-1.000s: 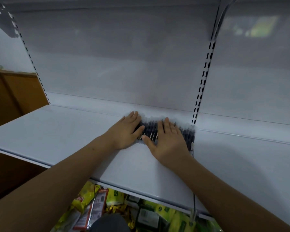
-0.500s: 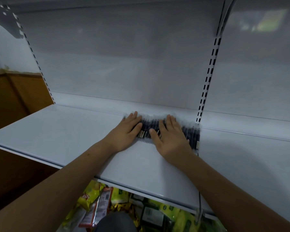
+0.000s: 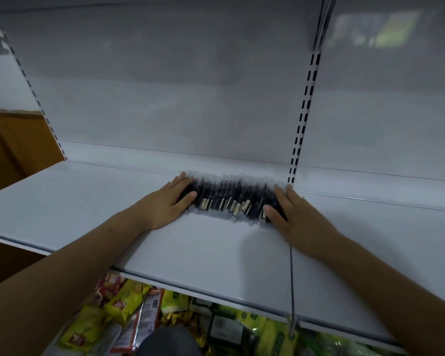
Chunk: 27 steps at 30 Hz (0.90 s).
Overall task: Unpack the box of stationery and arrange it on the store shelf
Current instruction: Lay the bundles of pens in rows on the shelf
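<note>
A row of several black pens [image 3: 231,197] with clear caps lies side by side on the white store shelf [image 3: 88,201], close to the back panel. My left hand [image 3: 168,201] lies flat with straight fingers against the left end of the row. My right hand [image 3: 290,214] lies flat with straight fingers over the right end, next to the slotted upright [image 3: 302,119]. Most of the row shows between the two hands. No box is in view.
A second white shelf board [image 3: 383,240] continues to the right of the upright. Below the shelf's front edge lie yellow and red snack packets [image 3: 118,312]. A brown wooden cabinet [image 3: 13,147] stands at the far left.
My right hand has slid right, from the middle of the pen row to its right end. The hands are now wide apart and the pens between them are uncovered.
</note>
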### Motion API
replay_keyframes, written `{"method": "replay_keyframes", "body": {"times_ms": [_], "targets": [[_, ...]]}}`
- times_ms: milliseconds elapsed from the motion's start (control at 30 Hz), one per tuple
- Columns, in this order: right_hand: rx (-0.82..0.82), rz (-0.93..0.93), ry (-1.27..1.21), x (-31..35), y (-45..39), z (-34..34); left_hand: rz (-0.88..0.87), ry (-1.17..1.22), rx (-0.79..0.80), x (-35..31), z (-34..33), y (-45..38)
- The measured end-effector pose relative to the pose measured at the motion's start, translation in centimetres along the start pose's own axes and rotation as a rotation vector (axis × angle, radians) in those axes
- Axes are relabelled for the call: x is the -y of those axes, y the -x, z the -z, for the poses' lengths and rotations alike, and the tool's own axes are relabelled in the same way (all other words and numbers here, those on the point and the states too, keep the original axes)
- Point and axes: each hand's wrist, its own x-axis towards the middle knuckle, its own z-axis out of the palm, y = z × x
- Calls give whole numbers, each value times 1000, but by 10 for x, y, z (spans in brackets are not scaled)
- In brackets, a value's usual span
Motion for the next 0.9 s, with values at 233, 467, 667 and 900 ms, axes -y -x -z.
{"method": "replay_keyframes", "body": {"times_ms": [233,467,667,900], "targets": [[3,101,117,1,0,-1,-163,-16,113,4,15,15],[36,185,57,6,-16,-1,-230,-73,154,-1,15,-4],[-13,125,125,20,-21,1,-283,-36,139,17,28,-8],[-28,209,216,22,-24,-2,-291,-7,95,27,20,-5]]}}
